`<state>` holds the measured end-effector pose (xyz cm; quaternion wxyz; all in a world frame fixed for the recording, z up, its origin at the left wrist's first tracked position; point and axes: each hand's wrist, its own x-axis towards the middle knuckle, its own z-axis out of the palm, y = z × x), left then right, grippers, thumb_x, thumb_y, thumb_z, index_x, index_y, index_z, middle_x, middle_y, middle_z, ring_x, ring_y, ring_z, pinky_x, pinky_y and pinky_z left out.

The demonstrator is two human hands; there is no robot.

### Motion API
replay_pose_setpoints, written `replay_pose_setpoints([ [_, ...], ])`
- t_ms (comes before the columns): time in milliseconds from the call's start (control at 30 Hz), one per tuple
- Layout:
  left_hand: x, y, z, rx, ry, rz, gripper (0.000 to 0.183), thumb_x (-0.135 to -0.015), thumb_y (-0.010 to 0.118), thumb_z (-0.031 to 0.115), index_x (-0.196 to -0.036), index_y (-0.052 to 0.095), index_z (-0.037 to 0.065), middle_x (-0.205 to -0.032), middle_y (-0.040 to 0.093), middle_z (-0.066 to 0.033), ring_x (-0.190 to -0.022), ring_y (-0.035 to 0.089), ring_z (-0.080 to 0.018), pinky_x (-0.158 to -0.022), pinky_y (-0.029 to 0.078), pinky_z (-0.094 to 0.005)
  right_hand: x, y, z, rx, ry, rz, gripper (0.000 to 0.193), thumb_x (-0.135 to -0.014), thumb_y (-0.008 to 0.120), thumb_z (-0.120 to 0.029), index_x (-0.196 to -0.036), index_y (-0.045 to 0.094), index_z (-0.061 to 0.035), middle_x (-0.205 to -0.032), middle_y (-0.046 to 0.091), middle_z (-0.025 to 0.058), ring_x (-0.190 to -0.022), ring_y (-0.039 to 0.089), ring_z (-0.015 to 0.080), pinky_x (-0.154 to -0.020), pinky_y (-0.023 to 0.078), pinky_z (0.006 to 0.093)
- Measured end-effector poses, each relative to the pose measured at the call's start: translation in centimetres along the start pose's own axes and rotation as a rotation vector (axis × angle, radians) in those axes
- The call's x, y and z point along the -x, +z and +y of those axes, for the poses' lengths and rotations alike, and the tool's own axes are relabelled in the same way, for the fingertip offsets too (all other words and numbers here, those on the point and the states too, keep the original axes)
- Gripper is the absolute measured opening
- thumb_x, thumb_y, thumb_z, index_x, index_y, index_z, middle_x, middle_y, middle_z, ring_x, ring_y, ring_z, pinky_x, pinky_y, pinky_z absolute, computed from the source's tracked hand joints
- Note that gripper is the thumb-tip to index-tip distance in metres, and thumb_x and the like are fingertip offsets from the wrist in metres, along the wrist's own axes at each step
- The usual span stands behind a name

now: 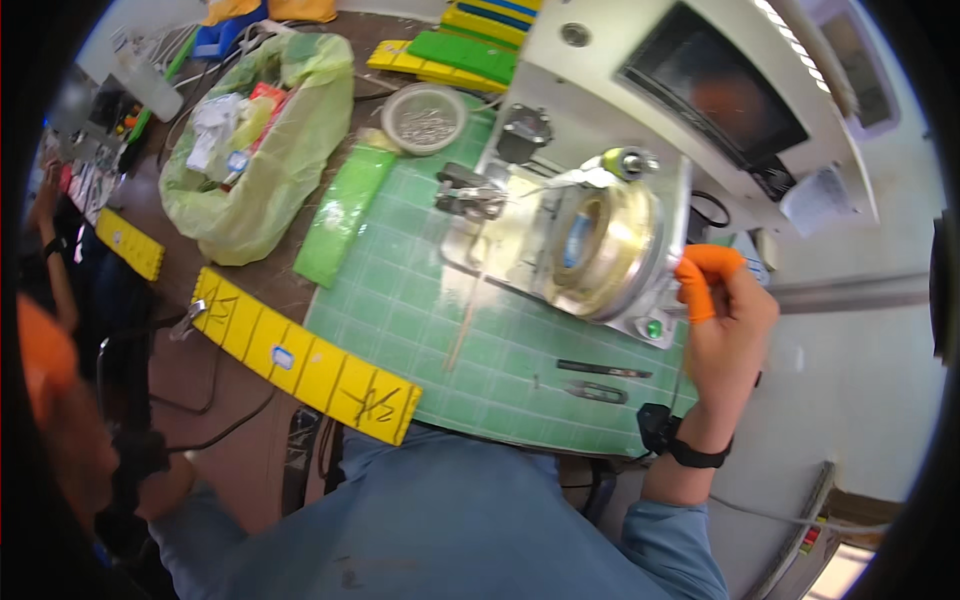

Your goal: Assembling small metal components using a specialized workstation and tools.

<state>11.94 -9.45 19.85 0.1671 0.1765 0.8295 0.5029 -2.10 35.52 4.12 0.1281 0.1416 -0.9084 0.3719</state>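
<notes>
My right hand (735, 315), with orange covers on two fingertips, is at the right side of a small bench machine (520, 250). Its thumb and forefinger curl together in a pinch beside the machine's reel of clear tape (610, 250); anything between them is too small to make out. At the far left my left hand (50, 370) is smeared by motion, with orange showing on it and its fingers unclear. It is away from the machine. Tweezers (603, 369) and a grey pointed tool (597, 391) lie on the green mat (400, 330), nearer me than the reel.
A bag-lined bin (250, 190) with scraps stands at the left. Behind the mat is a round tub of small metal parts (424, 118). A yellow marked strip (310, 365) runs along the front edge. A dark screen (710, 85) rises at the back right. Another person's arm (58, 270) shows far left.
</notes>
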Motion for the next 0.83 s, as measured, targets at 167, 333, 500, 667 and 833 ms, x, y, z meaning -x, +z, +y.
replay_pose_setpoints([
  [167, -4.0, 4.4, -6.0, -0.525, 0.425, 0.425, 0.042, -0.098, 0.069, 0.027, -0.121, 0.062, -0.007, -0.107, 0.069, -0.0241, -0.049, 0.054, -0.0095, -0.051, 0.045, -0.0225, 0.7, -0.4, 1.0, -0.121, 0.075, 0.030, 0.009, -0.097, 0.072, -0.001, -0.105, 0.072, 0.0013, -0.088, 0.068, 0.0008, -0.075, 0.059, 0.0060, -0.067, 0.046, 0.0201],
  [333, -4.7, 8.9, -9.2, -0.210, 0.365, 0.827, 0.039, -0.104, 0.060, 0.030, -0.117, 0.066, -0.006, -0.099, 0.068, -0.0180, -0.048, 0.045, -0.0044, -0.046, 0.032, -0.0194, 1.6, -1.1, 2.3, -0.099, 0.071, 0.030, 0.010, -0.098, 0.071, -0.003, -0.107, 0.072, 0.0009, -0.090, 0.068, 0.0013, -0.077, 0.059, 0.0068, -0.071, 0.045, 0.0202],
  [500, -2.1, 13.4, -12.5, 0.090, 0.039, 1.018, 0.024, -0.101, 0.067, 0.012, -0.116, 0.069, -0.006, -0.103, 0.073, -0.0118, -0.056, 0.057, -0.0070, -0.052, 0.041, -0.0195, 2.7, -1.5, 3.1, -0.075, 0.080, 0.005, 0.010, -0.099, 0.070, -0.004, -0.108, 0.071, 0.0020, -0.090, 0.067, 0.0014, -0.076, 0.056, 0.0069, -0.072, 0.044, 0.0203],
  [667, 4.7, 16.0, -17.2, 0.074, -0.124, 1.129, 0.023, -0.103, 0.066, 0.014, -0.121, 0.070, -0.001, -0.108, 0.074, -0.0089, -0.061, 0.059, -0.0074, -0.056, 0.043, -0.0194, 4.0, -1.7, 1.9, -0.084, 0.023, 0.027, 0.010, -0.100, 0.069, -0.005, -0.108, 0.072, 0.0013, -0.090, 0.066, 0.0011, -0.077, 0.056, 0.0069, -0.073, 0.044, 0.0203],
  [833, 15.0, 14.0, -16.1, -0.314, -0.402, 1.353, 0.037, -0.106, 0.063, 0.019, -0.139, 0.065, 0.002, -0.115, 0.074, -0.0109, -0.065, 0.059, -0.0077, -0.059, 0.047, -0.0218, 4.7, -3.6, 2.0, -0.067, 0.010, 0.102, 0.013, -0.102, 0.068, -0.009, -0.111, 0.073, -0.0006, -0.099, 0.070, 0.0007, -0.082, 0.057, 0.0076, -0.077, 0.046, 0.0210],
])
